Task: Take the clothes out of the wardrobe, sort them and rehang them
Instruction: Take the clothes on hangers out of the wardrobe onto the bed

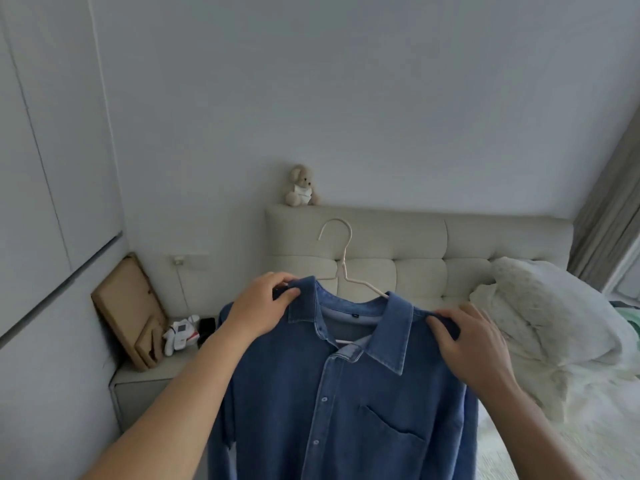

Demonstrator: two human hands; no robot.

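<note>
Your left hand (pixel 263 308) grips the left shoulder of a blue denim button-up shirt (pixel 349 403), with the fingers curled over the top of the shoulder seam just beside the collar and the thumb pressed on the front of the cloth. Your right hand (pixel 474 344) grips the other shoulder in the same way, thumb on the front and fingers wrapped over the fabric. Between the two hands the shirt hangs in the air in front of you, facing you, with its collar spread, its front buttoned below the open neck and a chest pocket on the side of your right hand.

The shirt sits on a thin white wire hanger (pixel 341 258). The hook rises upright above the collar, and one arm of the hanger shows bare where it slopes down to the collar on your right-hand side.

Behind the shirt stands a cream padded headboard (pixel 485 244), and a small beige teddy bear (pixel 300 187) sits on its top edge. A rumpled white pillow (pixel 540 313) lies on the bed (pixel 588 427) to your right. To your left a pale bedside cabinet (pixel 138 386) carries a brown cardboard box (pixel 130 306) leaning against the wall, along with a few small white items that are too small to make out. White wardrobe doors (pixel 45 168) fill the far left.
</note>
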